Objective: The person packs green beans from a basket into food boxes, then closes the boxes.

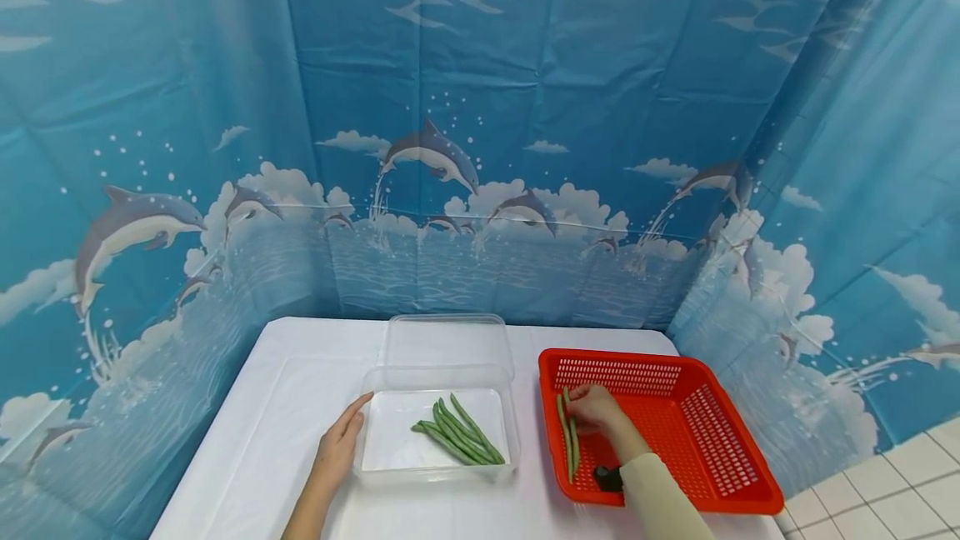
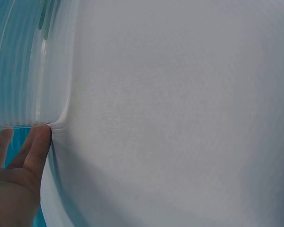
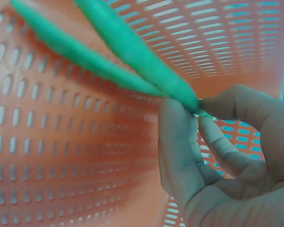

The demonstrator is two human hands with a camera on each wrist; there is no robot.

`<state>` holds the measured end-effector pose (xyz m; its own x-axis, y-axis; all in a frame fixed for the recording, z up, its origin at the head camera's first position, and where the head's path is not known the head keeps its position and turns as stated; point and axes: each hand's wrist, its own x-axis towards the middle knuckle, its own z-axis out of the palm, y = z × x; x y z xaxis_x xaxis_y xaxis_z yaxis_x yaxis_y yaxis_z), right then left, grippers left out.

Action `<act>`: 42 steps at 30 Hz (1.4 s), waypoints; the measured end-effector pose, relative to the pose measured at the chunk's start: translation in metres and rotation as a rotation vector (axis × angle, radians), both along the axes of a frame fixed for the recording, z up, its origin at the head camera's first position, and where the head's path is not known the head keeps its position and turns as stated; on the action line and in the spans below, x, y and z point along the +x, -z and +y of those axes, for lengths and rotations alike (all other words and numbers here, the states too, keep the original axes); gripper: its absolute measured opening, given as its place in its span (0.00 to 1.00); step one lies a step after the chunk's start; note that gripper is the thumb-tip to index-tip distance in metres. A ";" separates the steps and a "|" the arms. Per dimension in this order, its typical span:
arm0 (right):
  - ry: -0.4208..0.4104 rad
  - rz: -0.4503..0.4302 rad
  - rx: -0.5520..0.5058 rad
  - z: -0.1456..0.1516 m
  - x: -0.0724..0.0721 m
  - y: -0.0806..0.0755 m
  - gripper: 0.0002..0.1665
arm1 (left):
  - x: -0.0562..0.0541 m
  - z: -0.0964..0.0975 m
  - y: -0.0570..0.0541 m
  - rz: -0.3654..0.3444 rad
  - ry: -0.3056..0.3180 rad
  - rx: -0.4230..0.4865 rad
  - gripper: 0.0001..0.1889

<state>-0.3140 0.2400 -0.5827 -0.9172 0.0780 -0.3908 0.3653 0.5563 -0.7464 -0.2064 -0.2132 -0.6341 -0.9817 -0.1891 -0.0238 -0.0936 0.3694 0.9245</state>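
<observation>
My right hand (image 1: 592, 408) is inside the red basket (image 1: 723, 407), near its left wall. Its thumb and fingertips pinch the ends of two green beans (image 3: 137, 61) in the right wrist view. Left of the basket, a clear plastic container (image 1: 438, 377) holds a bunch of several green beans (image 1: 461, 433), lying slantwise toward its right side. The fingertips of my left hand (image 1: 337, 448) touch the container's left wall, with the fingers extended. In the left wrist view, the fingers (image 2: 39, 146) meet the container's rim (image 2: 61, 118) from outside.
A clear lid (image 1: 450, 340) lies behind the container on the white-covered table (image 1: 247, 440). Blue curtains (image 1: 480, 48) with dolphin prints hang behind and on both sides. A dark wrist strap piece (image 1: 607, 478) shows at my right sleeve (image 1: 660, 494). White tiles (image 1: 885, 482) appear at lower right.
</observation>
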 end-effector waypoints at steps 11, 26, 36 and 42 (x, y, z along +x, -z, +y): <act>-0.032 0.007 -0.232 -0.013 0.005 -0.039 0.27 | 0.001 0.000 0.001 -0.010 0.003 -0.010 0.24; -0.159 0.050 -0.333 -0.064 -0.002 -0.076 0.27 | 0.001 -0.002 0.001 -0.015 0.007 -0.003 0.24; -0.240 0.036 -0.293 -0.121 -0.006 -0.073 0.24 | -0.001 -0.003 0.003 -0.013 0.001 -0.004 0.24; -0.339 0.022 -0.222 -0.153 -0.002 -0.059 0.21 | -0.002 -0.001 0.004 -0.001 -0.006 -0.012 0.23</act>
<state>-0.3159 0.0870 -0.5234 -0.8846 -0.3145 -0.3443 0.1716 0.4668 -0.8675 -0.2079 -0.2147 -0.6381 -0.9805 -0.1954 -0.0220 -0.0964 0.3802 0.9199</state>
